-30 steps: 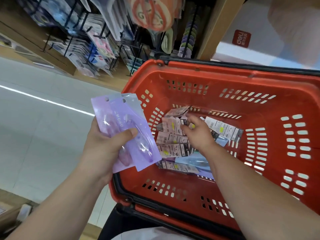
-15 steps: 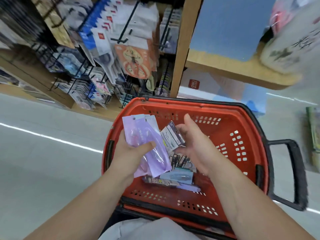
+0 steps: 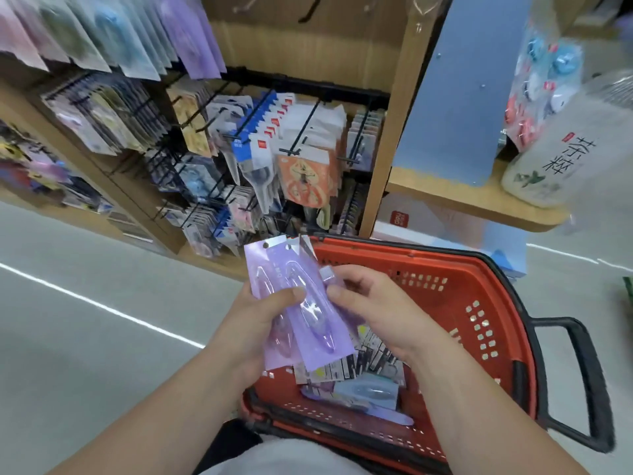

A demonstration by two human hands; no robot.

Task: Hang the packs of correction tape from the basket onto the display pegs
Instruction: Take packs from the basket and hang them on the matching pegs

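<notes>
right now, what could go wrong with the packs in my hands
The purple packs are fanned unevenly between the left hand and right hand, so one might slip to the floor or into the basket. The pegs look crowded, so hanging packs could get knocked off.

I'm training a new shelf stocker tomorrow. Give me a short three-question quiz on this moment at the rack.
1. Which colour are the packs held by the left hand? A purple, B green, C red.
2. True or false: the right hand hangs idle beside the basket.
3. Fill in: more packs lie in the red ____.
Key: 1 A. 2 false, it grips the held packs. 3 basket.
</notes>
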